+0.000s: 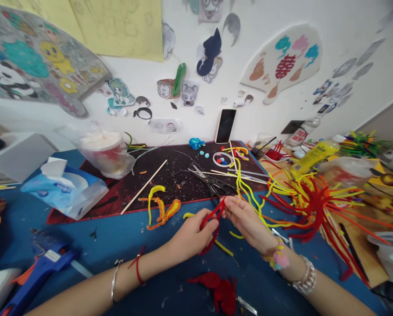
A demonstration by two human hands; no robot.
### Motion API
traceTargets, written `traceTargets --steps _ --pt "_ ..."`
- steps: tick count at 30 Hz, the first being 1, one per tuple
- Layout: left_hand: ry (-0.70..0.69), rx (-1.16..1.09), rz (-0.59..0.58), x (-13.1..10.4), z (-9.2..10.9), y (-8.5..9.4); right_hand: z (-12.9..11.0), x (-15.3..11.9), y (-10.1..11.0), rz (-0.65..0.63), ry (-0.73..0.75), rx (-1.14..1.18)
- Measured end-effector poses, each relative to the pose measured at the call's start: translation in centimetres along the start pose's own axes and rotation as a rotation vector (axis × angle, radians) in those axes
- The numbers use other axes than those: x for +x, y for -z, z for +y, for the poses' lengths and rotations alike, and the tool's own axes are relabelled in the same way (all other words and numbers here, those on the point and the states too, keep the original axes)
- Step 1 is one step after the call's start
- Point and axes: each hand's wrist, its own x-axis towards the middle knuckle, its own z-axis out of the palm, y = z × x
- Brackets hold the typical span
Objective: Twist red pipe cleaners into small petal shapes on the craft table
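Observation:
Red pipe cleaners (214, 216) are bent into a loop between the two hands, above the blue mat. My left hand (196, 232) is closed on the lower left part of the loop. At the loop's upper end, my right hand (242, 218) pinches the red strands between thumb and finger. A red fuzzy piece (221, 292) lies on the mat below the hands. To the left of my hands rests an orange and yellow fuzzy piece (163, 210). Black scissors (212, 182) lie just beyond my fingers.
Red, yellow and orange pipe cleaners (315, 202) are heaped at the right. A blue glue gun (47, 259) lies at the left, near a tissue pack (65, 186) and a bagged cup (102, 149). A phone (226, 126) leans against the wall.

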Motion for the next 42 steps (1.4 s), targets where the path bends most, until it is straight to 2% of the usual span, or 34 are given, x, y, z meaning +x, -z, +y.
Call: traceTargets --steps 3,5,9,16,24,32,37,42 --pt "0.082 -0.197 -0.13 0.3 -0.2 0.0 0.1 -0.3 -0.3 -0.054 0.003 -0.084" --pt "0.107 -0.26 -0.157 0.5 -0.5 0.1 0.1 -0.6 -0.6 -0.082 0.01 -0.16" --pt "0.084 -0.234 -0.143 0.5 -0.8 0.1 0.1 -1.1 -1.1 -0.132 0.018 -0.281" --pt "0.037 -0.111 -0.054 0.1 -0.6 0.0 0.8 -1.0 -0.9 -0.078 0.003 -0.234" --pt "0.056 -0.075 -0.031 0.1 -0.4 -0.1 0.8 -0.9 -1.0 -0.044 0.014 -0.223" --pt "0.073 -0.104 -0.052 0.0 -0.6 -0.1 0.7 -1.2 -1.2 -0.063 0.067 -0.369" --pt "0.059 -0.112 -0.051 0.2 -1.0 -0.2 0.3 -1.2 -1.1 0.005 0.135 -0.384" --pt "-0.027 -0.057 0.049 0.7 -1.1 0.2 -0.3 0.0 0.3 0.176 0.148 -0.124"
